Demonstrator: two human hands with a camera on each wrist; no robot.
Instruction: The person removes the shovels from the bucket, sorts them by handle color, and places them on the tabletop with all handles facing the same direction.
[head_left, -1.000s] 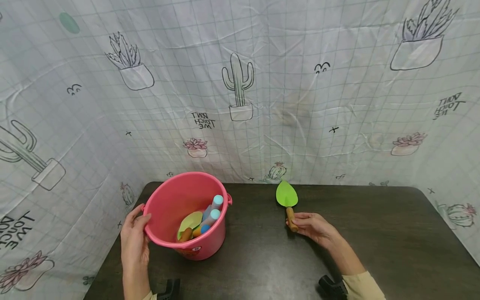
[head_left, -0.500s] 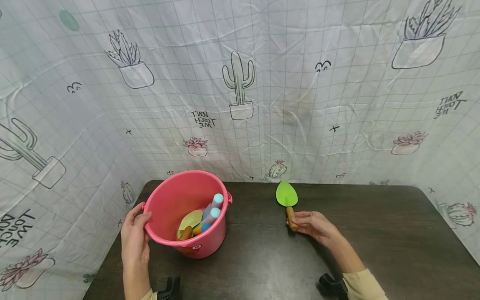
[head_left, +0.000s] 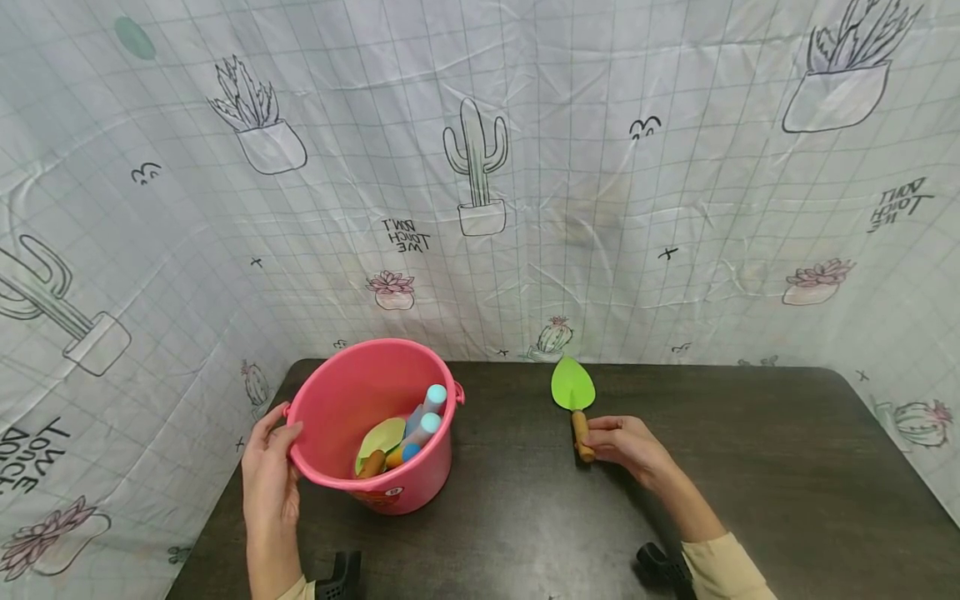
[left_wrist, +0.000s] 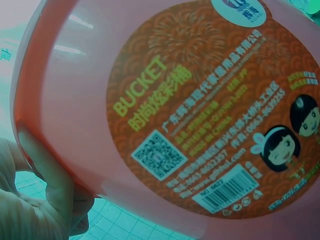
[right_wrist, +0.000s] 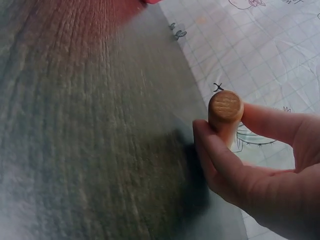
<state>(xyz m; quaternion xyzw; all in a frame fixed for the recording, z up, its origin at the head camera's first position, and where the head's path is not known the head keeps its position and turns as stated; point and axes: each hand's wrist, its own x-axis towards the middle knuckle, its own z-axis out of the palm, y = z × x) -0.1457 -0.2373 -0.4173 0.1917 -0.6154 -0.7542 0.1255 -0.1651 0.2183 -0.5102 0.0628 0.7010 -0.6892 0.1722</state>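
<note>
At the left of the table a pink bucket (head_left: 431, 492) leans a little, its mouth turned up toward the head camera. My left hand (head_left: 268, 479) grips its rim on the left side, thumb on top. In the left wrist view, the bucket's wall carries a big round orange label (left_wrist: 200, 125). Inside lie tubes with light-blue caps (head_left: 431, 423), a pale yellow-green piece (head_left: 384, 437) and a brown wooden handle (head_left: 372, 464). My right hand (head_left: 633, 446) pinches the wooden handle of a green-bladed hand trowel (head_left: 573, 385), blade pointing away; the right wrist view shows the handle's butt end (right_wrist: 226, 106).
A dark wooden table (head_left: 510, 542) lies under everything. Behind it and along the sides hangs a white grid-patterned cloth (head_left: 585, 183) with drawn cacti. Black straps or mounts (head_left: 341, 575) sit at the wrists.
</note>
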